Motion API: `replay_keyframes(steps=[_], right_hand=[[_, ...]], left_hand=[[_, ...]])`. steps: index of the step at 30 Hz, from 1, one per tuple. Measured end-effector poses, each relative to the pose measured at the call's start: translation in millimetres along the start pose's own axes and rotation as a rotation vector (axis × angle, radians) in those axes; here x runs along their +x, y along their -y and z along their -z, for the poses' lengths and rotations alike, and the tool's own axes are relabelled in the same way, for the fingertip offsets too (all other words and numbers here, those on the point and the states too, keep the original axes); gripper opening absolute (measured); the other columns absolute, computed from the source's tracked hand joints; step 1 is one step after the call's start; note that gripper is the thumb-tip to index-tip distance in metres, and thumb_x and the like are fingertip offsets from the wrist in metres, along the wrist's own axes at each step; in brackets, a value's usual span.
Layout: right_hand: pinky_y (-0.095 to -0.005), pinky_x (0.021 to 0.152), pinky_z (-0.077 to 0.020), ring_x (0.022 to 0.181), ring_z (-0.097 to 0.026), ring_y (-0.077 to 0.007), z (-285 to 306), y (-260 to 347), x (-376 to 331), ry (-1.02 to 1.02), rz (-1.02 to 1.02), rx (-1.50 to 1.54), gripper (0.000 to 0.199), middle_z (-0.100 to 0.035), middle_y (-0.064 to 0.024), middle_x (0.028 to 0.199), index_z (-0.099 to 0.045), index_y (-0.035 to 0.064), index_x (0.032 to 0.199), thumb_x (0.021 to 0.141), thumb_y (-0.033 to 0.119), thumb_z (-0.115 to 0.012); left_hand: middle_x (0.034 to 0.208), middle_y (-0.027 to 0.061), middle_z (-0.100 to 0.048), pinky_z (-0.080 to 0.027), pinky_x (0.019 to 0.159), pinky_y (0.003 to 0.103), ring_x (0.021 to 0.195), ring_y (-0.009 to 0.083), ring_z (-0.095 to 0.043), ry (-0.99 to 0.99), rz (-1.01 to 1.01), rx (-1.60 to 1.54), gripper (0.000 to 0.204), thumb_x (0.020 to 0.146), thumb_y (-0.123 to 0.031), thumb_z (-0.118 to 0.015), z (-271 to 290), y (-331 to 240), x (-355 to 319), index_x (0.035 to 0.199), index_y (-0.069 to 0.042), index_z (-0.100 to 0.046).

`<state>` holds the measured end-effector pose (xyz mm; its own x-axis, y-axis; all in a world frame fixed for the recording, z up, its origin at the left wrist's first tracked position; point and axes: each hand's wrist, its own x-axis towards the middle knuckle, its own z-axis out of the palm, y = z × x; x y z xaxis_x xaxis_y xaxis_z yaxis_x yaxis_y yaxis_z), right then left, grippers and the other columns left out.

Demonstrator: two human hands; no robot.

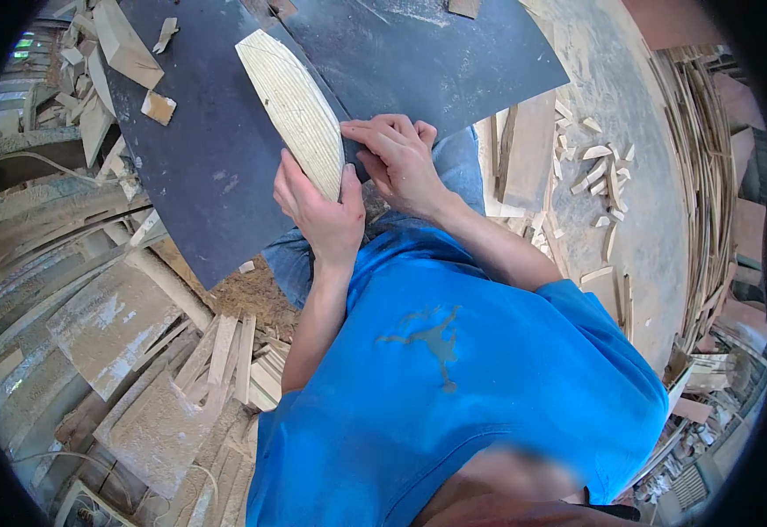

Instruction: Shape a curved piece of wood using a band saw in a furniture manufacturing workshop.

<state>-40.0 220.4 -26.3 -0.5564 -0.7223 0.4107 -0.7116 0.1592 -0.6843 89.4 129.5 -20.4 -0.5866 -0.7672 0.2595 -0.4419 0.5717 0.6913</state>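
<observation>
A pale, curved piece of wood (298, 110) with visible grain lies lengthwise over the dark tabletop (199, 158), its far end pointing up and left. My left hand (318, 206) is closed around its near end, thumb on the right edge and fingers on the left. Along the wood's right edge is my right hand (401, 162), with the index finger reaching to the edge and the other fingers loosely bent. It does not grip the piece. A thin straight slit (309, 61) runs through the tabletop just right of the wood.
Wood offcuts (124, 48) are piled beyond the table's left edge, and a small block (159, 108) lies on it. On the right, small curved scraps (610, 180) are scattered over a dusty surface beside a plank (528, 149). Boards and strips (225, 356) lie low at left.
</observation>
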Motion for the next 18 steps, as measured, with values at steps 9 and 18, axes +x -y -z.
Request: replay_keyframes(steps=[9, 18], right_hand=[[-0.0420, 0.097, -0.0320, 0.106, -0.064, -0.0166, 0.9, -30.3, 51.4, -0.112, -0.059, -0.054, 0.031, -0.076, 0.0051, 0.113, -0.075, 0.0222, 0.129, 0.100, 0.014, -0.069], [-0.0472, 0.097, -0.0306, 0.120, -0.060, -0.0218, -24.0, -37.8, 80.3, -0.006, 0.087, -0.069, 0.054, -0.074, 0.0002, 0.125, -0.060, 0.0228, 0.149, 0.097, 0.013, -0.070]], left_hand=[[0.144, 0.0293, -0.056, -0.044, 0.111, 0.055, 0.132, 0.0483, -0.052, 0.108, -0.143, 0.050, 0.084, 0.084, -0.016, -0.083, 46.1, 22.1, 17.0, 0.155, 0.008, -0.043], [0.132, 0.0271, -0.065, -0.049, 0.105, 0.053, 0.121, 0.0466, -0.059, 0.084, -0.176, 0.137, 0.079, 0.084, -0.019, -0.085, 56.2, 30.1, 41.0, 0.149, 0.008, -0.050]])
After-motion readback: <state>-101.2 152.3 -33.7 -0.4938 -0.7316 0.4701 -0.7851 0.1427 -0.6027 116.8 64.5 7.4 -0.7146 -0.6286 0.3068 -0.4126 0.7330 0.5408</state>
